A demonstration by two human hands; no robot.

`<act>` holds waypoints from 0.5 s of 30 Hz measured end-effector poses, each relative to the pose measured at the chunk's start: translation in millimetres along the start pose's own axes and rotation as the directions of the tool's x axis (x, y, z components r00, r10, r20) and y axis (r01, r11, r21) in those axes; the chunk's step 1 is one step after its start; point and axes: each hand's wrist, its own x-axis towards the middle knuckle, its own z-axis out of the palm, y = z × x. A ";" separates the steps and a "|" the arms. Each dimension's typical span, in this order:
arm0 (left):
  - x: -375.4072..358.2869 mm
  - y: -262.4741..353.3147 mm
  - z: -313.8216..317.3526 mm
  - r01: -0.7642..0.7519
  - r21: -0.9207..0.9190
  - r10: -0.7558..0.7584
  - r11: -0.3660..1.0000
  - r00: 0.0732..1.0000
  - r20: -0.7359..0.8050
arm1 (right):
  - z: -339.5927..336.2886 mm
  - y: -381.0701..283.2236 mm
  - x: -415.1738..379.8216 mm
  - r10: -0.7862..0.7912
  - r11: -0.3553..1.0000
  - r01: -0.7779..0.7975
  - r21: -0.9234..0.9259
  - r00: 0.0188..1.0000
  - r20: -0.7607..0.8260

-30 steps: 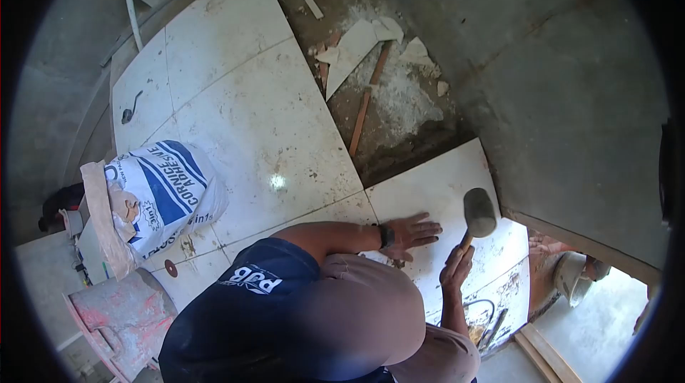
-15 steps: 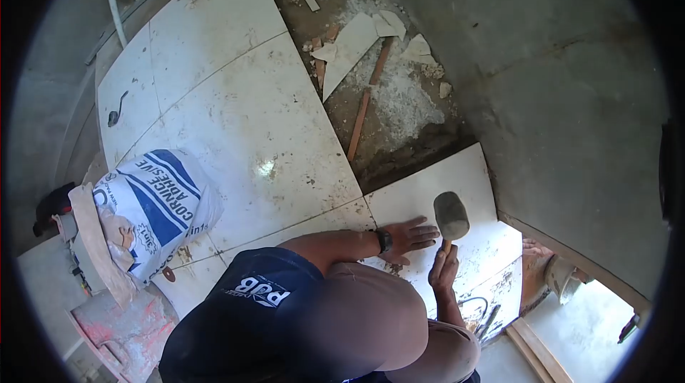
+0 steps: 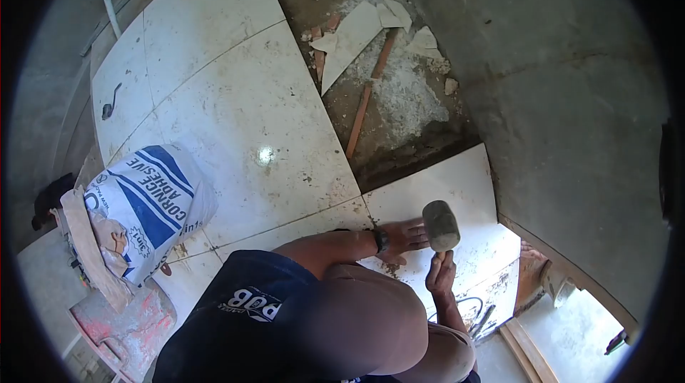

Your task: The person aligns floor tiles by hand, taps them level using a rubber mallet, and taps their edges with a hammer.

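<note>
My left hand (image 3: 405, 238), with a dark watch at the wrist, lies flat on a white floor tile (image 3: 464, 183), fingers stretched toward the right. In my right hand (image 3: 442, 273) is a rubber mallet (image 3: 441, 225), gripped round its short wooden handle. The mallet's thick grey head is up over the tile and overlaps the fingertips of my left hand in this view. The tile borders an untiled patch of floor on its far side and the grey wall on its right. My bent knees are close below both hands.
A bag of cornice adhesive (image 3: 153, 201) stands on the laid tiles (image 3: 242, 112) at left, near a stained bucket (image 3: 132, 326). Broken tile pieces (image 3: 357, 37), a brown strip (image 3: 367, 105) and white powder lie on the bare floor (image 3: 414, 101). A grey wall (image 3: 571, 112) rises at right; wooden planks (image 3: 524, 351) lie lower right.
The mallet has shifted left and slightly down, now overlapping my left fingertips. My left hand stays flat on the tile. The whole view has moved slightly.
</note>
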 end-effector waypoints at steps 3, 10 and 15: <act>1.9 -0.4 12.6 -0.011 0.002 0.011 1.000 0.994 -0.107 | -1.7 1.1 3.7 0.256 0.960 -0.225 -0.167 0.948 0.188; 6.0 -3.5 28.9 -0.027 -0.162 0.009 0.986 0.994 -0.108 | 12.2 -3.1 11.3 0.193 0.965 -0.157 -0.210 0.967 0.165; 5.1 -5.1 15.5 -0.046 -0.349 0.011 0.936 0.995 -0.101 | 10.9 -12.2 16.4 -0.020 1.000 0.020 -0.011 1.000 -0.003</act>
